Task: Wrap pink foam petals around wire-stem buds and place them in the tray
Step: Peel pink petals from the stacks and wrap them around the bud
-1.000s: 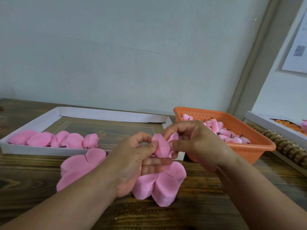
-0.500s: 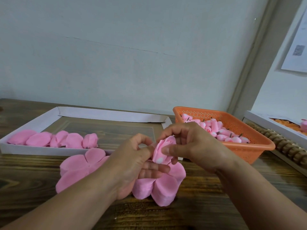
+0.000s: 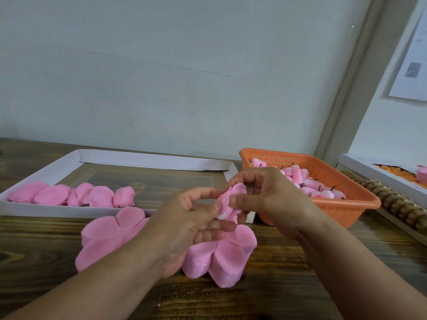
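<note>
Left hand (image 3: 184, 225) and right hand (image 3: 270, 195) pinch pink foam petal around bud (image 3: 230, 204), above stacked pink foam petals (image 3: 221, 257) on wooden table (image 3: 46, 239). White cardboard tray (image 3: 147, 159) behind, wrapped pink buds (image 3: 76, 196) inside; orange plastic basket (image 3: 346, 204) right.

Wooden table (image 3: 288, 296). Near centre: left hand (image 3: 184, 229) and right hand (image 3: 270, 199), both pinching one pink petal-wrapped bud (image 3: 230, 203) held above the table. Beneath them: two stacks of flat pink foam petals (image 3: 221, 259), one under the hands, one just left (image 3: 104, 236). Far left: white tray (image 3: 147, 159) holding a row of five wrapped buds (image 3: 76, 196) along its near wall. Far right: orange perforated basket (image 3: 332, 212) of unwrapped wire-stem buds (image 3: 309, 184). Right edge: second white tray (image 3: 379, 181), contents orange, beside a row of brown beads (image 3: 392, 204).
</note>
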Action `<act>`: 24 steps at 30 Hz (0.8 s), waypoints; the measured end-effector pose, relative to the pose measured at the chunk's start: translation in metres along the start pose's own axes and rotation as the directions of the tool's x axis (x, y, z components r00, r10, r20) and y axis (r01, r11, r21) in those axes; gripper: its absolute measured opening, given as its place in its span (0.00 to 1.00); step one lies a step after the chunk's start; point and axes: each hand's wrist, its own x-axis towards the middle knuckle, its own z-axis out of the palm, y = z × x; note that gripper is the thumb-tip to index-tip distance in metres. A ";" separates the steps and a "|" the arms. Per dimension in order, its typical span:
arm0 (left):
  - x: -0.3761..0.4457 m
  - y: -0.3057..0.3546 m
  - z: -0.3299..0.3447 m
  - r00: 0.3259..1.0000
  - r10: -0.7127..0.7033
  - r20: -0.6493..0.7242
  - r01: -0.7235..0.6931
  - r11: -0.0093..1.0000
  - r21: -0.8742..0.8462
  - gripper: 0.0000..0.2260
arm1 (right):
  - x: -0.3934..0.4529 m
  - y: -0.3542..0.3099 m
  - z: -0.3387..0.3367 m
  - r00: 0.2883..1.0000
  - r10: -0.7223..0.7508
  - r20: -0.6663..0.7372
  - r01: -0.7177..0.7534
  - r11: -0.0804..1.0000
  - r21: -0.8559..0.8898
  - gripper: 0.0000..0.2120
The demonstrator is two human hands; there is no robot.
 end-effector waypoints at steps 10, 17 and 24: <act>-0.001 0.000 0.000 0.998 -0.032 0.051 0.029 0.998 0.051 0.17 | 0.001 0.001 0.005 0.999 -0.031 -0.012 0.031 0.999 0.037 0.04; -0.002 0.000 -0.001 0.996 -0.081 0.022 0.078 0.991 0.112 0.17 | 0.000 0.001 0.006 0.999 -0.032 -0.001 0.032 0.999 0.026 0.03; -0.004 0.008 -0.004 0.995 -0.099 -0.016 0.100 0.950 0.295 0.06 | 0.000 0.002 0.006 0.999 -0.010 0.036 0.010 1.000 0.001 0.02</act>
